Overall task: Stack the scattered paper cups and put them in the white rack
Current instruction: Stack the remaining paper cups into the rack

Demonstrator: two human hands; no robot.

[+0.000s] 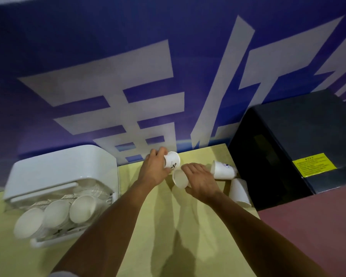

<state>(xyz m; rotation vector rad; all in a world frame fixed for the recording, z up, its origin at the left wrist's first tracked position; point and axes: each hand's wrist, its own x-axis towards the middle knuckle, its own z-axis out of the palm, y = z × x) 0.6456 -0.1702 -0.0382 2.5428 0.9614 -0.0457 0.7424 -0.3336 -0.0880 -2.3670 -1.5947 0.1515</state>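
My left hand [155, 166] grips a white paper cup with a dark logo [172, 159], held on its side near the wall. My right hand [201, 179] holds a second white cup [179, 178], its open mouth turned toward me, just below the first. Two more white cups lie on their sides to the right: one [223, 170] beside my right hand, another [239, 191] against the black box. The white rack [54, 176] stands at the left, with three stacks of cups [57, 213] lying in it, mouths facing me.
A pale yellow tabletop [158, 232] carries everything. A large black box [294, 148] with a yellow label blocks the right side. A blue wall banner [148, 76] with white characters rises right behind the table. Reddish floor shows at the lower right.
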